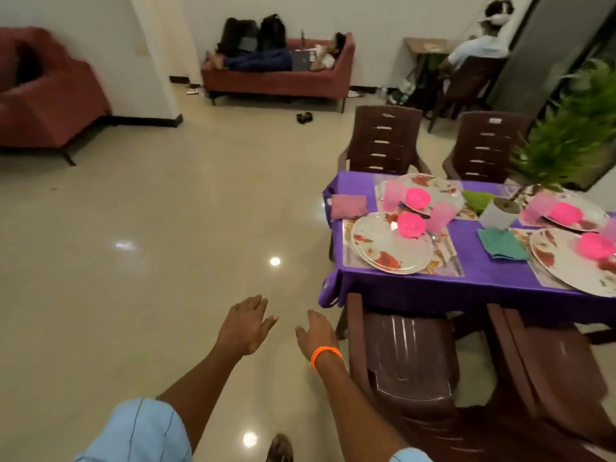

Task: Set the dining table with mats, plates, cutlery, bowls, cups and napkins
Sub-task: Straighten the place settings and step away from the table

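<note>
The dining table (466, 281) with a purple cloth stands at the right. On it lie patterned mats, floral plates (390, 248), upturned pink bowls (411, 225), pink cups (393, 195), a mauve napkin (348, 206) and a teal napkin (501, 243). Cutlery (441, 243) lies beside the near left plate. My left hand (245, 325) and my right hand (316, 331), which wears an orange wristband, hang over the floor left of the table. Both have relaxed fingers and hold nothing.
Brown plastic chairs (403, 355) stand at the table's near and far sides. A potted green plant (500, 213) sits mid-table. A red sofa (280, 75) with a person lying on it stands at the back wall; another person (476, 48) sits back right. A red armchair (43, 95) is at the left.
</note>
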